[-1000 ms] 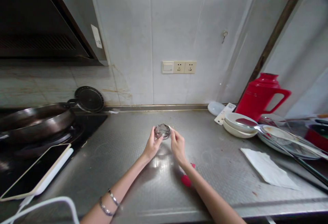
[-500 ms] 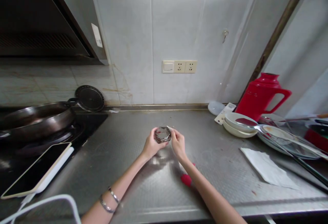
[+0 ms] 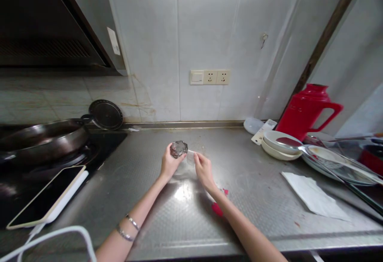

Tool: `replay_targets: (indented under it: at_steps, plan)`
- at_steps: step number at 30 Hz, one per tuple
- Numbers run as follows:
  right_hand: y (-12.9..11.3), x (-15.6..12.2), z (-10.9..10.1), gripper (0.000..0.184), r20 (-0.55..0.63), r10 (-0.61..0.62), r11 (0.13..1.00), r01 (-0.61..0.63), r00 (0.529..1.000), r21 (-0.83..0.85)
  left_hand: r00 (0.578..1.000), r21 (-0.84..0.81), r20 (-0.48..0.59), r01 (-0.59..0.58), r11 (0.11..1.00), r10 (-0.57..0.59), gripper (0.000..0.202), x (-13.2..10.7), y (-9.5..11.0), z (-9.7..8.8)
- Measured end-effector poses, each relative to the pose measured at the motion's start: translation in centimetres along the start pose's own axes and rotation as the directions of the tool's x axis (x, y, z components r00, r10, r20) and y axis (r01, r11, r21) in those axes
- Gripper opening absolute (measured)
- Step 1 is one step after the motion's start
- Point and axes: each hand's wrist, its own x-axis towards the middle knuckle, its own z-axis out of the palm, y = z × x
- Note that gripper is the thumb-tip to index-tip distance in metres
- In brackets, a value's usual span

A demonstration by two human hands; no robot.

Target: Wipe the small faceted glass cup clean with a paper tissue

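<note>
My left hand (image 3: 169,167) is closed around a small shiny round glass-like container (image 3: 178,149) with a faceted rim, held above the steel counter. My right hand (image 3: 204,171) pinches the end of a thin translucent strip (image 3: 190,154) that stretches from the container's right side. What the strip is made of I cannot tell. Beneath my right forearm lies a red and pale item (image 3: 217,209), partly hidden by the arm.
To the left are a pan (image 3: 44,140) on the stove and a phone (image 3: 46,200) with a white cable (image 3: 64,231). At right stand a red thermos jug (image 3: 305,110), stacked bowls (image 3: 279,154), plates with utensils and a paper napkin (image 3: 314,198). A tiled wall rises behind.
My left hand has moved left with the container, away from my right hand. The gap between them has widened, and the translucent strip now shows stretched across it.
</note>
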Motion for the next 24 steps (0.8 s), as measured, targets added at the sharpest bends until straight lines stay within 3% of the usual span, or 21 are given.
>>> replay_targets:
  at_steps: [6, 10, 13, 18, 21, 24]
  plan:
    - [2.4, 1.8, -0.4, 0.039, 0.130, 0.168, 0.982, -0.154, 0.977, -0.111, 0.999, -0.047, 0.030, 0.017, 0.999, -0.016, 0.069, 1.6, -1.0, -1.4]
    - [3.8, 2.7, 0.7, 0.026, 0.296, 0.221, 0.970, -0.178, 0.929, -0.164, 0.994, -0.115, 0.112, 0.026, 0.993, -0.013, 0.073, 2.2, -2.0, -1.7]
    - [4.4, 3.3, 0.9, 0.023, 0.346, 0.225, 0.963, -0.155, 0.911, -0.219, 0.987, -0.121, 0.163, 0.021, 0.992, -0.001, 0.076, 2.3, -2.6, -1.6]
    - [3.9, 5.1, -1.4, 0.051, 0.420, 0.139, 0.970, -0.038, 0.897, -0.238, 0.957, -0.122, 0.289, 0.003, 0.993, 0.033, 0.077, 1.9, -2.4, -1.6]
    - [2.9, 6.3, -3.2, 0.077, 0.580, 0.050, 0.982, 0.067, 0.813, -0.178, 0.931, -0.138, 0.362, 0.010, 0.990, 0.041, 0.077, 1.2, -1.7, -1.4]
    - [2.0, 7.2, -4.4, 0.086, 0.667, -0.039, 0.969, 0.191, 0.744, -0.156, 0.914, -0.182, 0.404, 0.036, 0.983, 0.042, 0.078, 0.4, -1.4, -0.6]
